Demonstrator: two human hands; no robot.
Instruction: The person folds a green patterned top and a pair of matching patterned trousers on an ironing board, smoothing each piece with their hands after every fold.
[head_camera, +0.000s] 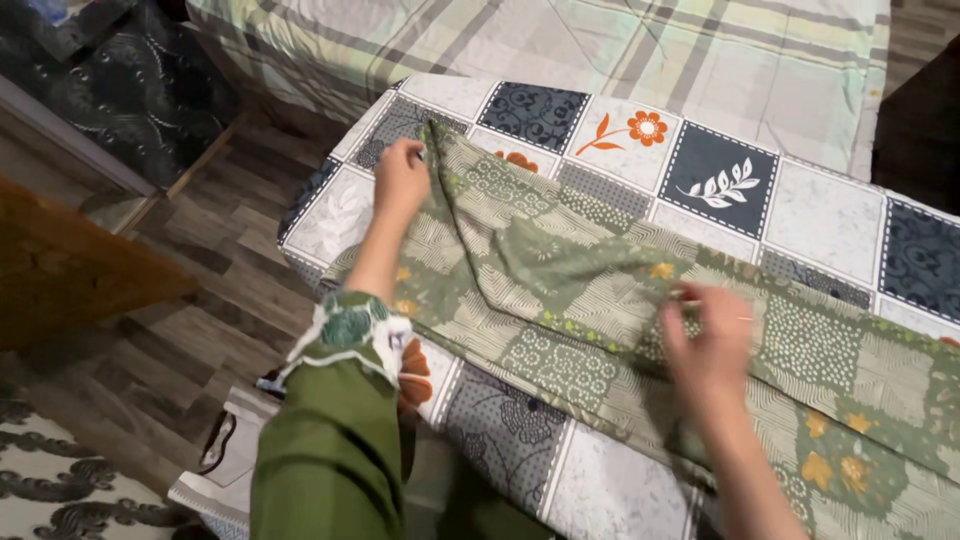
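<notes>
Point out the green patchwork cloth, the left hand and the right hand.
green patchwork cloth (560, 300): head view, its middle fold.
left hand (400, 180): head view, back of the hand.
right hand (712, 345): head view, back of the hand.

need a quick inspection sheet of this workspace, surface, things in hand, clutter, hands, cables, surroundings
surface: table under a tile-patterned cover of grey, dark blue and white squares with orange flowers
job's things: green patchwork cloth spread and creased across the table
clutter: nothing seen on the table besides the cloth
grippers: left hand pinches the cloth's far corner; right hand grips a fold near its middle, blurred
cables: nothing seen
surroundings: plaid bedspread behind the table, wood-look floor, patterned rug at lower left, a bag below the table edge
</notes>
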